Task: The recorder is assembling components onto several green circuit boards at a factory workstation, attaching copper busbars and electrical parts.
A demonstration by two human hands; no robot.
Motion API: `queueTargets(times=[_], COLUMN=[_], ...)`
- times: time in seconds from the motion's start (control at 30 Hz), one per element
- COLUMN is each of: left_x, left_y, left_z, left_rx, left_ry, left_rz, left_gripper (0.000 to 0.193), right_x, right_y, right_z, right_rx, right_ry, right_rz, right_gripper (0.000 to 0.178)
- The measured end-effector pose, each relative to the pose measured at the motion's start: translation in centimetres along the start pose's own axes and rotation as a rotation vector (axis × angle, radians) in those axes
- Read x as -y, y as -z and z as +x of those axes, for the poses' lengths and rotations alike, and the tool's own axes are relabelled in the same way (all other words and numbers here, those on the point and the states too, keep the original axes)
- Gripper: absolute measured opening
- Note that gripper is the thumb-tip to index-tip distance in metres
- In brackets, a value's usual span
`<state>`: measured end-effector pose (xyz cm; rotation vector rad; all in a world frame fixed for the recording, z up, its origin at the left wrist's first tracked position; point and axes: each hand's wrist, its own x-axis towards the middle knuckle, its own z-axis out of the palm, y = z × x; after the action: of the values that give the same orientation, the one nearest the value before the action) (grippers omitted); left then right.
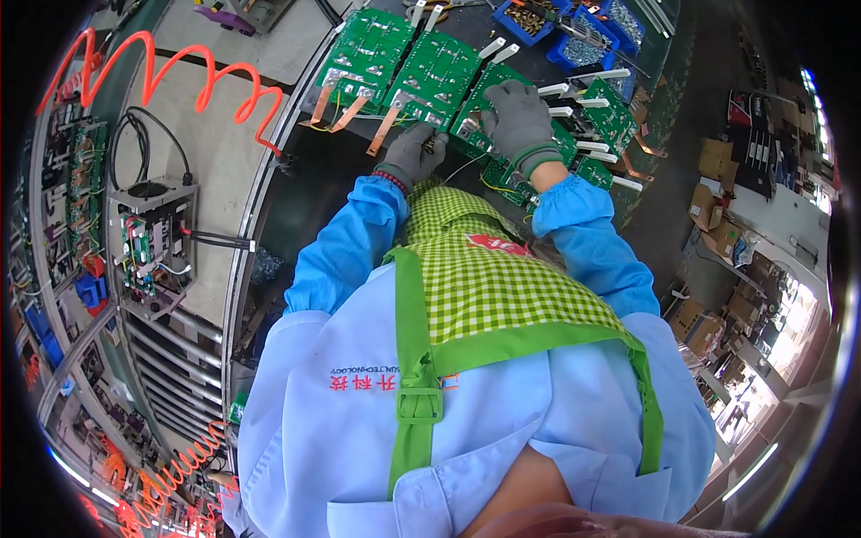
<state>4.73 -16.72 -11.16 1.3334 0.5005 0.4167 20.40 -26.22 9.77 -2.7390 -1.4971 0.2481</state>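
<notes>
My left hand (414,154), in a grey glove, is at the near edge of the green circuit boards. Its fingers are curled together, and what they pinch is too small to make out. My right hand (520,121), also gloved, lies over a circuit board (480,100) with thumb and fingers apart. To the left are two more green boards, a middle one (430,76) and a far-left one (366,56). Copper strips (384,131) stick out from their near edges, and white posts (491,48) stand at their far ends. Thin wires hang near my hands.
Blue bins (529,20) of screws and small metal parts stand at the back, with a screwdriver (583,32) across them. More boards (610,117) lie to the right. An orange coiled hose (206,72) hangs at left, above an open metal-framed unit (152,238) beside rollers (175,359).
</notes>
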Motion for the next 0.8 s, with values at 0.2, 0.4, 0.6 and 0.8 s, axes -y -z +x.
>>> queueTargets(times=[0.2,0.4,0.6,0.8], left_x=[-1.3,-3.9,-8.2,-8.7], left_y=[-0.4,-0.6,0.4,0.3], left_z=[-0.4,-0.6,-1.5,-1.4], left_rx=[-0.004,0.003,-0.02,-0.025], left_ry=[-0.022,-0.188,0.665,0.653], left_rz=[-0.1,0.194,-1.194,-1.114], left_gripper=[0.014,0.016,0.02,0.026], right_x=[2.0,0.8,4.3,5.3], right_y=[-1.4,-3.9,-2.8,-4.4], right_z=[-0.7,-1.1,-4.5,-4.2], right_rx=[0.037,-0.176,-0.148,-0.014], right_ry=[0.082,0.236,0.379,0.354], right_rz=[0.012,0.185,0.476,0.556], right_gripper=[0.028,0.021,0.016,0.015])
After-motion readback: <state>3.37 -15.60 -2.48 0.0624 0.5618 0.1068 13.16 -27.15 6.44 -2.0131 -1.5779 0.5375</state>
